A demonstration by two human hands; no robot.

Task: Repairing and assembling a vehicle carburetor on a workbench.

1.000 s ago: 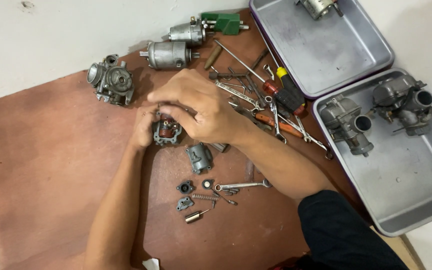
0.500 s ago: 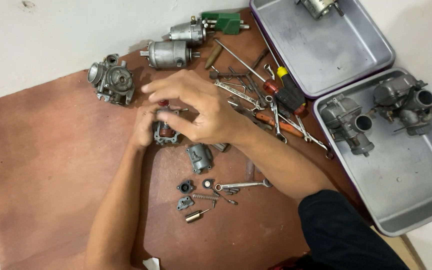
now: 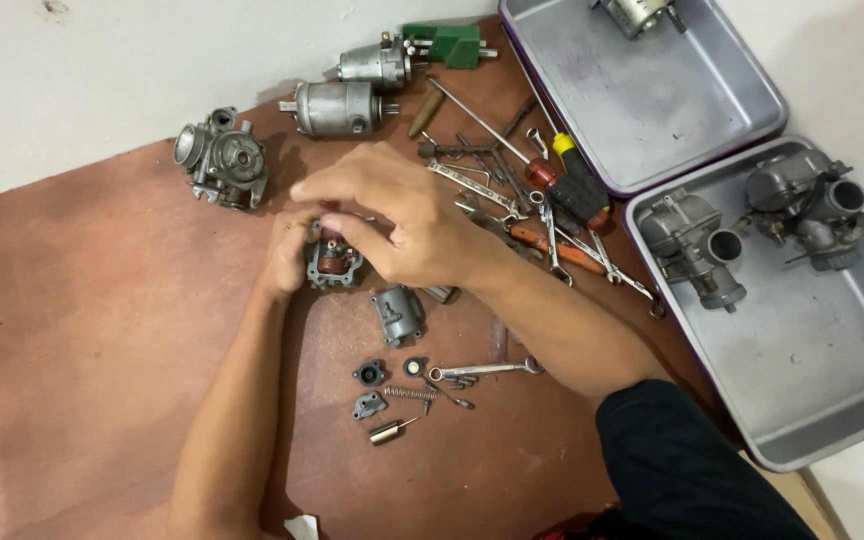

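Both hands, left hand and right hand, grip a carburetor body, with a green box at one o'clock.

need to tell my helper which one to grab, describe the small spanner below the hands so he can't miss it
On the brown board, look just below the two hands, past the grey metal cover. The small spanner lies flat among tiny loose parts, alone, away from the pile of tools near the trays.

Bare board left, tools right
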